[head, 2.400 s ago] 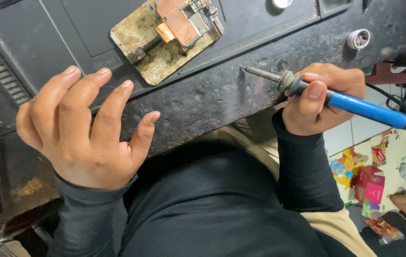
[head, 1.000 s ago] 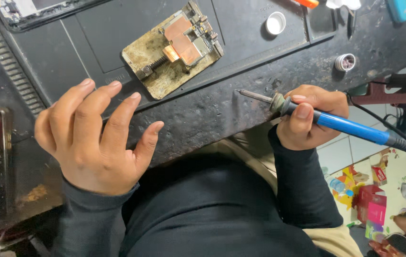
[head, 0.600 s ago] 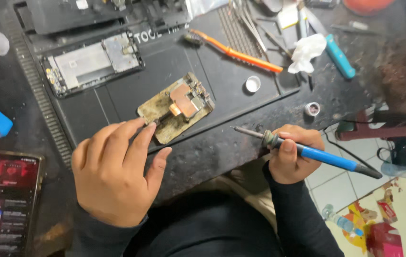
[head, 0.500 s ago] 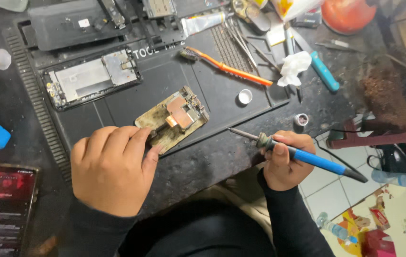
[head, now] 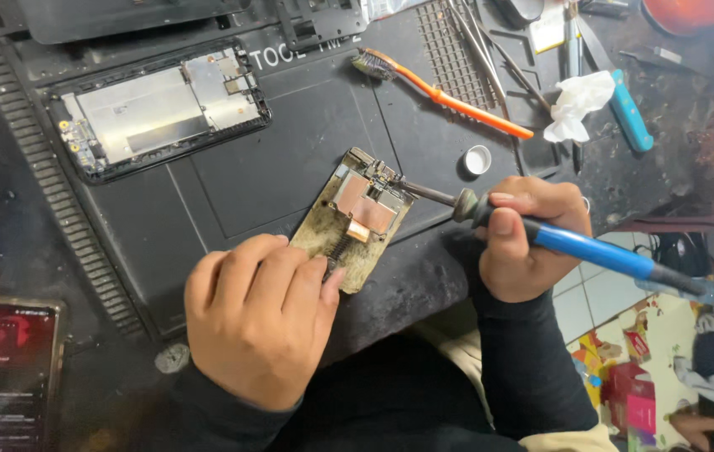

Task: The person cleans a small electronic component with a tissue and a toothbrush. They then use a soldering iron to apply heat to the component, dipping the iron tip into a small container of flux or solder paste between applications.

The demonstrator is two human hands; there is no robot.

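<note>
Black rubber work mat carries everything. Nearest, left hand presses the worn metal board holder, fingertips closed on its edge. Right hand grips tightly the blue-handled soldering iron, tip touching the small circuit board; it looks fragile, better held by edges. Farther lies an opened phone frame.

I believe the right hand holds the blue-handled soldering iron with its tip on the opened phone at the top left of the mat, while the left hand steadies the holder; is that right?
Not quite. In the head view the right hand holds the soldering iron with its tip at the small board clamped in the holder, not at the opened phone, which lies apart. The left hand does steady the holder.
</note>
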